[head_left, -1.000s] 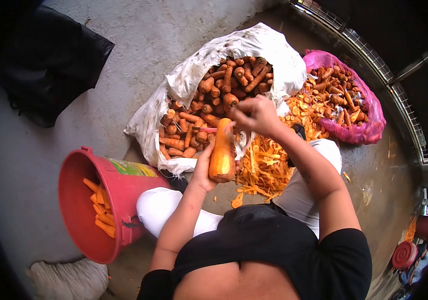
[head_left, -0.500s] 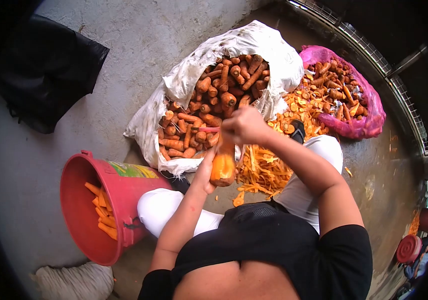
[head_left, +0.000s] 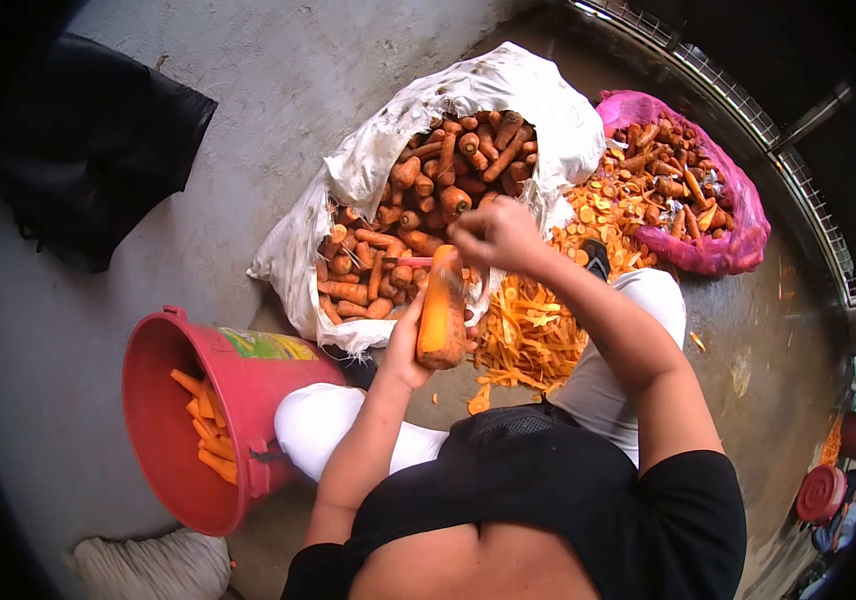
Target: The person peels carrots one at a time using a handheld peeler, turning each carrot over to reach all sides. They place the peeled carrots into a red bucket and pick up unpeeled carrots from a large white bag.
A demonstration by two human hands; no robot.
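Observation:
My left hand (head_left: 408,345) is wrapped round a thick carrot (head_left: 438,315), which stands nearly upright with a bright peeled strip on its left and darker skin on its right and lower end. Just above and right of the carrot's top, my right hand (head_left: 500,236) is closed, fingers curled down; I cannot tell what is in it. A thin pink-handled tool (head_left: 410,261) shows left of the carrot's top, over the heap of unpeeled carrots (head_left: 428,215) in the white sack (head_left: 348,165). Long orange peelings (head_left: 528,335) lie piled between my knees.
On its side at my left, a red bucket (head_left: 278,395) contains peeled carrots (head_left: 210,425). A pink bag (head_left: 743,225) of carrot pieces sits at the far right, beside cut carrot ends (head_left: 598,215). Black cloth (head_left: 98,140) lies at the upper left, a pale sack (head_left: 153,565) at lower left.
The carrot has turned in my left hand, bringing unpeeled skin into view on its right side. My right hand has shifted slightly up and right, off the carrot's upper end.

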